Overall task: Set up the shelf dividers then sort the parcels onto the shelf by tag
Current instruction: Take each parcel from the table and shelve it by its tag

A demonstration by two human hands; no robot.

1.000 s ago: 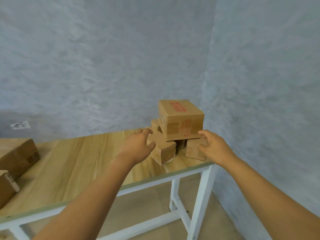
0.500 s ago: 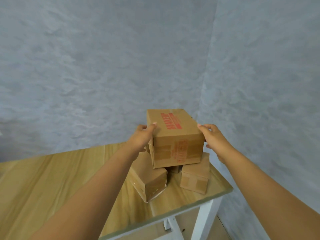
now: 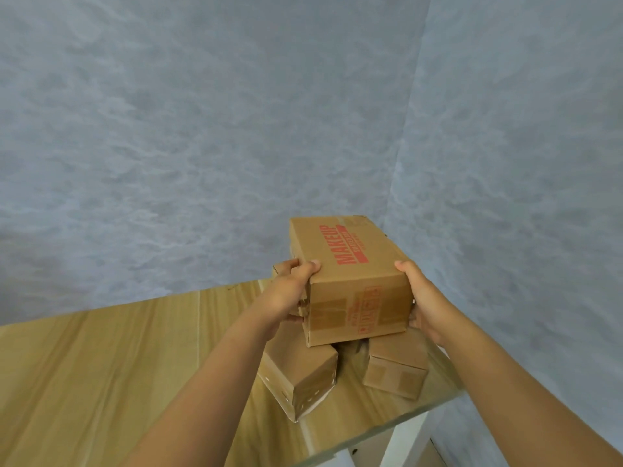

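With the left hand (image 3: 286, 294) and right hand (image 3: 426, 305) curled around opposite sides of the MAKEUP parcel (image 3: 350, 281), perched atop smaller parcels (image 3: 300, 375) at the worktop's (image 3: 118, 365) three-o'clock corner, sorting seems underway; next comes lifting it clear and finding the shelf, not in view.

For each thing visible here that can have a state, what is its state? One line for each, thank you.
MAKEUP box: closed, taped, gripped on both sides, top of the pile.
Left hand: grips the box's left side.
Right hand: grips the box's right side.
Left lower box: closed, tilted, on the table.
Right lower box: closed, taped, on the table.
Table: holds the boxes near its right end.
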